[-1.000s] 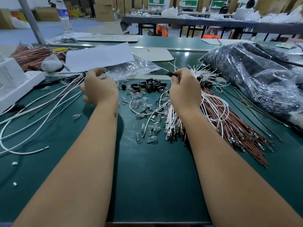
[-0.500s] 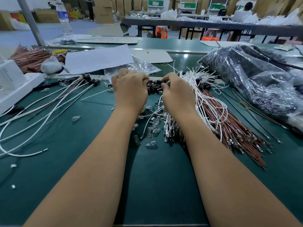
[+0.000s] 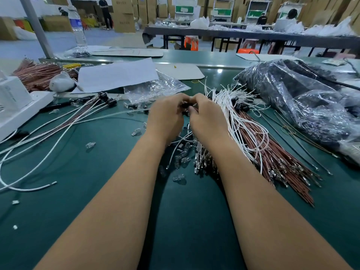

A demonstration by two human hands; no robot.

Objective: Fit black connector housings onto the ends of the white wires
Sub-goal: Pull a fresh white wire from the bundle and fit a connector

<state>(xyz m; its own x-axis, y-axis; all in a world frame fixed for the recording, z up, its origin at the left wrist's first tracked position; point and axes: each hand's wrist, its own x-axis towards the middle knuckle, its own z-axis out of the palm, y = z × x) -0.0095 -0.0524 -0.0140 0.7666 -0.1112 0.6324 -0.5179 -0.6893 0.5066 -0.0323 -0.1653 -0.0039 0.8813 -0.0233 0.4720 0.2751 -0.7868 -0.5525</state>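
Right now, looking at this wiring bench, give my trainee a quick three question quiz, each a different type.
1. True or false: both hands meet over a black connector housing.
2. Which side of the right hand holds the white wire bundle: A left, B right?
3. Fill in: finished wires with housings lie to the ___ of the left hand.

Key: 1 true; 2 B; 3 left.

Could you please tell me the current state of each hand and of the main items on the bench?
Left hand: fingers curled, pinching a black housing together with the right.
Right hand: fingers curled on the same housing.
Finished wires: lying at left, housings fitted at far ends.
White wire bundle: loose, beside the right hand.
Brown wire bundle: fanned out, under the white ones.
Water bottle: upright.
Plastic bag: lying crumpled.
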